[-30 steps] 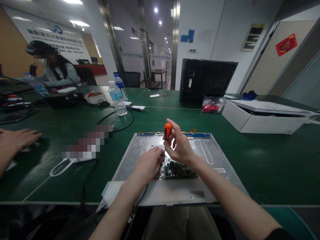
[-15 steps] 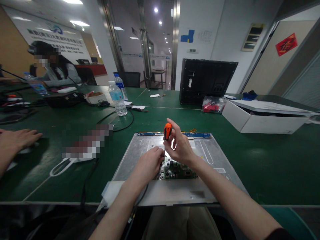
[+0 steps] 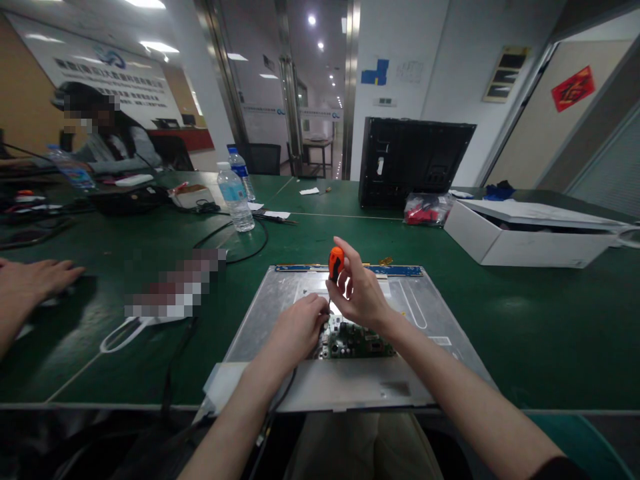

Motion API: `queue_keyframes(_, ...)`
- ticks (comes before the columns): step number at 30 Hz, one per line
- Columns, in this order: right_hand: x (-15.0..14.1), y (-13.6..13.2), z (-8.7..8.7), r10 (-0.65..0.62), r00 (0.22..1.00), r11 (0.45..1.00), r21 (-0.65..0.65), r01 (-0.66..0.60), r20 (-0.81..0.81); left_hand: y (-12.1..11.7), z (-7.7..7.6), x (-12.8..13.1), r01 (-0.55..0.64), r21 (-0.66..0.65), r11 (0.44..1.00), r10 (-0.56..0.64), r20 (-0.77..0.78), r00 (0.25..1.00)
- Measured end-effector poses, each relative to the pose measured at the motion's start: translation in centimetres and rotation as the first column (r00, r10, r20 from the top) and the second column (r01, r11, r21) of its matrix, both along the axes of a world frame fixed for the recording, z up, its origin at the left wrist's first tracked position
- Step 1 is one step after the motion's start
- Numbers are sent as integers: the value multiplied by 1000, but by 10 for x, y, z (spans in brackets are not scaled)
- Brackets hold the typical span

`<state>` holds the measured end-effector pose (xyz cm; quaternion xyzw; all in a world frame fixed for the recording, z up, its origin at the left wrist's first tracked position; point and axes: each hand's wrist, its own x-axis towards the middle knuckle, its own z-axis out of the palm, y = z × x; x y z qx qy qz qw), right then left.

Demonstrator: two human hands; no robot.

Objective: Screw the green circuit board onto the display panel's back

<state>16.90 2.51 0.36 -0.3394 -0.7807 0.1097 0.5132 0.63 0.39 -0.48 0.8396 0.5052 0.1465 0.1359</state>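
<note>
An orange and black screwdriver (image 3: 336,264) stands nearly upright in my right hand (image 3: 363,293), its handle between the thumb and fingers. Its thin shaft runs down to the corner of a green circuit board (image 3: 357,341). My left hand (image 3: 303,325) is closed at the board's left edge, fingertips beside the shaft; whether they pinch the shaft or a small part is hidden. Beneath lies a flat silvery metal display panel (image 3: 415,343) with a blue strip board (image 3: 400,271) along its far edge. The screwdriver's tip is too small to make out.
Left of the panel lie a blurred item with a white strap (image 3: 125,333) and a black cable. Water bottles (image 3: 237,203) stand beyond. A black monitor casing (image 3: 415,163) and a white box (image 3: 530,240) are behind at right. Another person's hand (image 3: 35,283) rests at far left.
The screwdriver's handle has turned and tilted slightly in my right hand. My left hand and the panel look the same.
</note>
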Motion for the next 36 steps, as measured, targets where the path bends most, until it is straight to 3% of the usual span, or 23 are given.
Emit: queue_keyframes(36, 3, -2, 4, -50, 997, 998, 28, 48, 55, 0, 2, 3, -32, 23, 999, 33, -47, 998)
